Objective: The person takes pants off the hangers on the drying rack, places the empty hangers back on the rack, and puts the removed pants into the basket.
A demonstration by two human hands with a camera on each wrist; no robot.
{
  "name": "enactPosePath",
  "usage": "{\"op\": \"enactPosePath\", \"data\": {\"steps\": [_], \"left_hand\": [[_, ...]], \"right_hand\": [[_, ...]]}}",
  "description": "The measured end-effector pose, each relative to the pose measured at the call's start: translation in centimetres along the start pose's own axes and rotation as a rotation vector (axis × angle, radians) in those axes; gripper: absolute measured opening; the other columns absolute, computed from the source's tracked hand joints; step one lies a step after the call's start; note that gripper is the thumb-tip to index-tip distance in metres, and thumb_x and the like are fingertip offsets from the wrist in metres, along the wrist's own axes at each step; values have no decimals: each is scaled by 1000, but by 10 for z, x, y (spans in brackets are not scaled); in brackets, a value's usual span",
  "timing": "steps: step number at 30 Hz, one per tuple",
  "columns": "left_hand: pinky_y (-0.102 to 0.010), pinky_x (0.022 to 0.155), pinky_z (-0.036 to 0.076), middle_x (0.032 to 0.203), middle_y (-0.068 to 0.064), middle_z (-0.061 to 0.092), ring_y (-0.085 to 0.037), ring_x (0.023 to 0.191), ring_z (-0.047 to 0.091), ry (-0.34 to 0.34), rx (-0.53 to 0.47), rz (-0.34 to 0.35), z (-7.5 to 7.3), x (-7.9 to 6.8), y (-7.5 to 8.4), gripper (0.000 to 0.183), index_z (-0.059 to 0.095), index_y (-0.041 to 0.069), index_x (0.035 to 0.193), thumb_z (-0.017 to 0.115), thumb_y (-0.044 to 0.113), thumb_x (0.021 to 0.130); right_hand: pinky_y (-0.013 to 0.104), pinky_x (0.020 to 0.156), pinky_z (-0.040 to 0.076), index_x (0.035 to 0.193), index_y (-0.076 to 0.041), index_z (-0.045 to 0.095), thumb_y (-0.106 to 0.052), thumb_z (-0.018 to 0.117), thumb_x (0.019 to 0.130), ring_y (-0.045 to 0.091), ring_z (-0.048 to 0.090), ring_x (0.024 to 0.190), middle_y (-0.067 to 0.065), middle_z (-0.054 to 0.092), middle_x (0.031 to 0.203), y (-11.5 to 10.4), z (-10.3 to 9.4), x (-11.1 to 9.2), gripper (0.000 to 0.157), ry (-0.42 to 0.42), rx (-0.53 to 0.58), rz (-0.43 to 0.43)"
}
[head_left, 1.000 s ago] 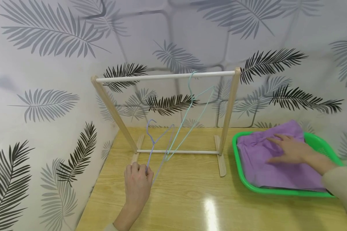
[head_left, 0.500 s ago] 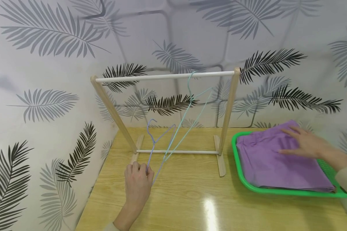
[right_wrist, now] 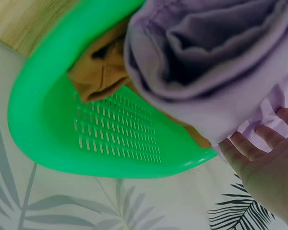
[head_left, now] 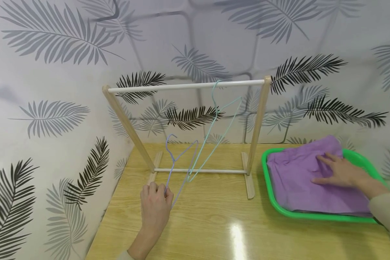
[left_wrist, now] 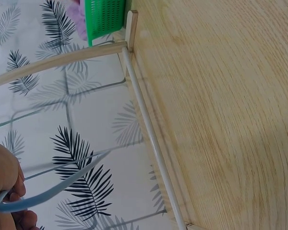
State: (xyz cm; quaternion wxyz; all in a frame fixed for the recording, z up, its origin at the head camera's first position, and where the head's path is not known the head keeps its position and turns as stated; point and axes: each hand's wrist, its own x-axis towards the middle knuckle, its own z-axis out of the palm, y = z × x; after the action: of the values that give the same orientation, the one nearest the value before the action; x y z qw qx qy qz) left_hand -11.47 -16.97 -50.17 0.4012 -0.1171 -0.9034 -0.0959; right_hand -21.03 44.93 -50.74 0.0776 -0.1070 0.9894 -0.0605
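Note:
A lavender wire clothes hanger (head_left: 173,160) stands hook up, its lower left end gripped by my left hand (head_left: 156,204). In the left wrist view part of the hanger (left_wrist: 55,190) runs out from the curled fingers. My right hand (head_left: 342,172) rests on a folded purple garment (head_left: 299,187), thumb and fingers spread. Its fingertips touch the cloth (right_wrist: 221,115) in the right wrist view. This garment lies in a green plastic basket (head_left: 307,216). Beneath it, a brown garment (right_wrist: 103,72) shows.
Between the hands stands a wooden rack with a white top rail (head_left: 182,87). From the rail hangs a mint-green hanger (head_left: 211,124), just beyond the lavender one. Patterned fabric (head_left: 52,151) covers the wall behind the wooden table (head_left: 208,224).
My right hand slid right over the purple garment, lifting its right side slightly clear, then came back a little left and down. My left hand and its hanger barely moved.

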Motion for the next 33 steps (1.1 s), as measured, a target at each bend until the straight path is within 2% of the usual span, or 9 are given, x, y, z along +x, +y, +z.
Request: {"op": "enactPosePath", "data": {"steps": [11, 18, 26, 33], "left_hand": [[-28, 63, 33, 66, -6, 47, -20, 65, 38, -2, 17, 6, 1, -2, -3, 25, 54, 5, 62, 73, 0, 78], [-29, 63, 35, 67, -7, 49, -21, 65, 41, -15, 35, 7, 0, -3, -4, 23, 57, 4, 64, 75, 0, 78], [-28, 62, 34, 65, -6, 48, -19, 64, 39, -13, 37, 19, 0, -4, -4, 24, 56, 4, 62, 73, 0, 78], [-28, 62, 34, 66, -7, 50, -20, 65, 40, -24, 22, 7, 1, -4, -4, 24, 56, 4, 63, 74, 0, 79]], "right_hand": [[81, 99, 43, 154, 10, 40, -67, 73, 86, 74, 41, 133, 48, 36, 153, -3, 6, 1, 108, -32, -11, -8], [75, 95, 48, 151, 11, 44, -66, 73, 86, 71, 50, 126, 47, 40, 150, -2, 9, 2, 105, -63, -6, -11], [76, 92, 49, 150, 12, 42, -63, 72, 88, 70, 57, 116, 48, 55, 135, 2, 20, 2, 102, -120, 44, -9], [73, 92, 50, 150, 13, 40, -63, 72, 88, 68, 59, 115, 48, 56, 133, 6, 30, 6, 104, -143, 74, -4]]}}
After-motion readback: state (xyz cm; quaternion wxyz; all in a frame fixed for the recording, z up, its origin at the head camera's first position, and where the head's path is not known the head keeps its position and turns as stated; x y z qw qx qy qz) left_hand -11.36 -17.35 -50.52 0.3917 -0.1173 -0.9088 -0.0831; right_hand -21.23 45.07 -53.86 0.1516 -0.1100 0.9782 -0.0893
